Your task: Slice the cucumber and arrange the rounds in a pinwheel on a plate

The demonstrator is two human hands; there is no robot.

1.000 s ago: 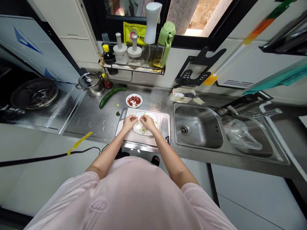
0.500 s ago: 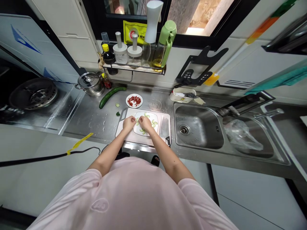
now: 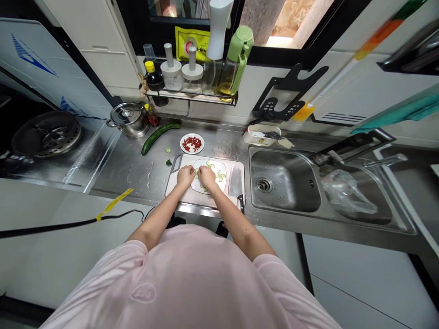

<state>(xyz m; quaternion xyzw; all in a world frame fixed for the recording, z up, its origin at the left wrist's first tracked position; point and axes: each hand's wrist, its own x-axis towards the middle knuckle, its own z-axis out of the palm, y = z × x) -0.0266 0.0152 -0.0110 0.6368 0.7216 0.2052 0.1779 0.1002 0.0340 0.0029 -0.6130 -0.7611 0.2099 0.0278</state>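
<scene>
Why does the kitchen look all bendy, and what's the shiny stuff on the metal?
In the head view, the cabinets lean and the edges curve, probably from a very wide lens; the window is the brightest part; pale glare streaks the steel counter; the left hand and right hand look fairly sharp.

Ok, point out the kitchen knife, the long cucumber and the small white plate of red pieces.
kitchen knife (image 3: 235, 183), head view, on the blade.
long cucumber (image 3: 159, 138), head view, on its middle.
small white plate (image 3: 181, 145), head view, on the left rim.
</scene>
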